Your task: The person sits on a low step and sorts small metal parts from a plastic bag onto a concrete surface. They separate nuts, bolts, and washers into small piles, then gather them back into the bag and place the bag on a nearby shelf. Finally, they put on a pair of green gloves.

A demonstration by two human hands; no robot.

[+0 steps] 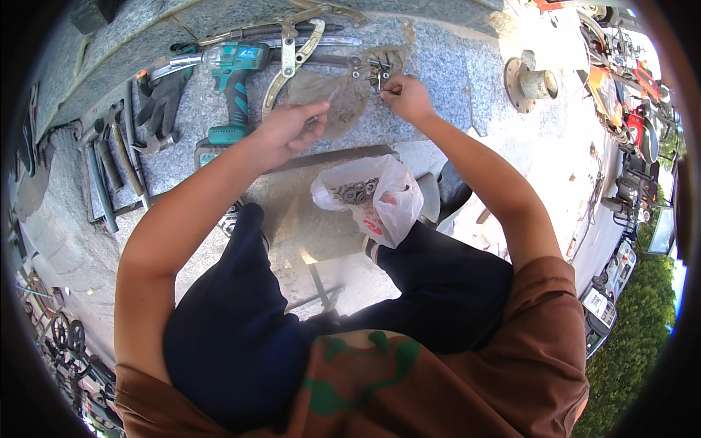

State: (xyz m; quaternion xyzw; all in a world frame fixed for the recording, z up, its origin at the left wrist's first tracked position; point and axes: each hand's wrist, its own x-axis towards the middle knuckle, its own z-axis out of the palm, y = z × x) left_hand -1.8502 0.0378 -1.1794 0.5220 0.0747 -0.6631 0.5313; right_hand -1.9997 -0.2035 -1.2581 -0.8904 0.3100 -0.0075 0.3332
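My left hand [290,133] is raised over the stone slab's front edge, its fingers curled round a small metal piece [312,119], mostly hidden. At the right side of a clear plastic sheet [328,107], my right hand [408,98] pinches a small bolt [380,82] between thumb and forefinger. Several loose bolts and nuts [375,63] lie just beyond those fingertips. Below my hands, a white plastic bag [397,211] with red printing gapes at the top. Metal washers or nuts [356,191] show inside it.
A teal cordless impact wrench [238,82] lies left of the sheet, beside a metal puller [288,57]. Farther left are dark work gloves [161,107], a hammer [156,143] and several hand tools [101,164]. A flanged pipe piece [528,85] stands at right.
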